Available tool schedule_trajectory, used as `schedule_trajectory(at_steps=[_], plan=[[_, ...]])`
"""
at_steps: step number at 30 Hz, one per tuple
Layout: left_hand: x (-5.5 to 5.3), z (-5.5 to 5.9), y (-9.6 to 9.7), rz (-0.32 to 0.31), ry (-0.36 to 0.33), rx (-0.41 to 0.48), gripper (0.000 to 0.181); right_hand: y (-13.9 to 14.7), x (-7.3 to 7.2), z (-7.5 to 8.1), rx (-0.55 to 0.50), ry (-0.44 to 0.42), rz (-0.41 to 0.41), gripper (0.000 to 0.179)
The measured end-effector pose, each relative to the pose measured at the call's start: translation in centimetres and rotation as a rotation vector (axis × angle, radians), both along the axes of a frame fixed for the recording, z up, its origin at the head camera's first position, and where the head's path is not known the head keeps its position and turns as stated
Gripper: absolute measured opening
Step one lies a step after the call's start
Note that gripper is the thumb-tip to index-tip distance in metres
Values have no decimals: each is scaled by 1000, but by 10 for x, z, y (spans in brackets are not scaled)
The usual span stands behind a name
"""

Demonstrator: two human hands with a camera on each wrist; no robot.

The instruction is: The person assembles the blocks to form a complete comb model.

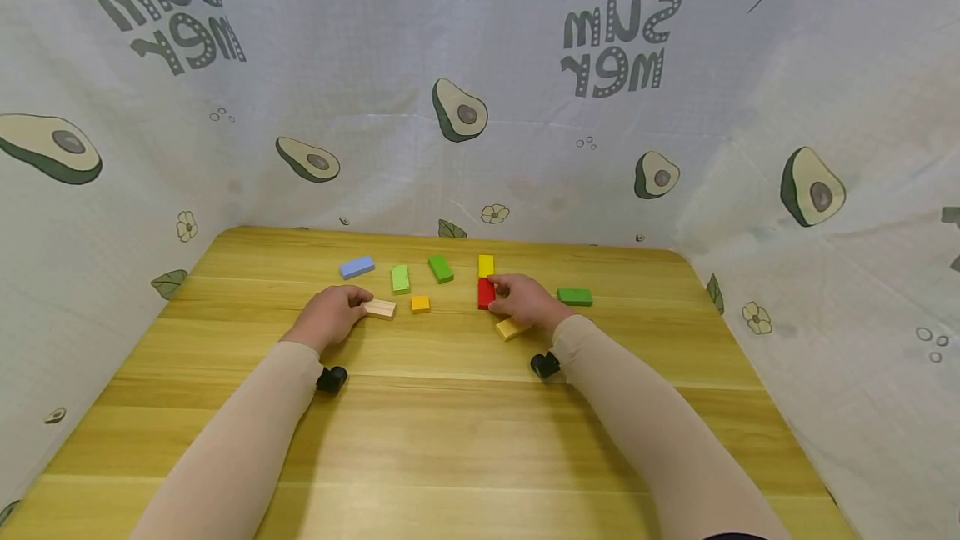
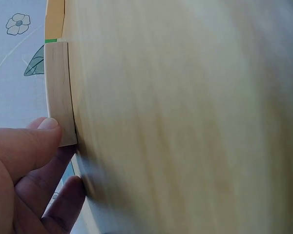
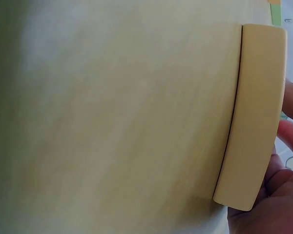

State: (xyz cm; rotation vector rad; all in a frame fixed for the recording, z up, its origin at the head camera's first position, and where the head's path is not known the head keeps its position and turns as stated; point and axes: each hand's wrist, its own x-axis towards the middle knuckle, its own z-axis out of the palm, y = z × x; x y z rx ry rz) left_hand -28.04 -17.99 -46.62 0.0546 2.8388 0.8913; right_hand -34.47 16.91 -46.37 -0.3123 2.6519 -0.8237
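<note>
My left hand [image 1: 327, 319] pinches the left end of a plain wooden block [image 1: 380, 309] lying on the table. In the left wrist view the thumb [image 2: 48, 125] presses on that block's near face, with fingers behind it. My right hand [image 1: 525, 300] holds a red block [image 1: 486, 294] between thumb and finger. The red block lines up end to end with a yellow block [image 1: 486, 265] beyond it. A pale yellow block [image 1: 512, 328] lies just below the right hand; in the right wrist view this pale yellow block [image 3: 254, 117] hides the fingertips.
Between the hands lie a small orange block [image 1: 421, 304], a light green block [image 1: 401, 279] and a green block [image 1: 441, 268]. A blue block [image 1: 357, 267] sits farther left, another green block [image 1: 574, 297] to the right. A printed curtain [image 1: 390, 65] surrounds the wooden table [image 1: 435, 440].
</note>
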Motion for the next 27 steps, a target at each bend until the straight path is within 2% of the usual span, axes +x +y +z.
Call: schedule_trajectory(at_steps=[12, 20, 27], plan=[[1, 2, 1, 2, -5, 2, 34, 7, 2, 3, -65, -23, 3, 72], [3, 2, 1, -2, -10, -2, 35, 27, 8, 4, -135, -17, 21, 56], [3, 3, 1, -2, -12, -4, 36, 43, 17, 8, -126, -14, 101, 50]])
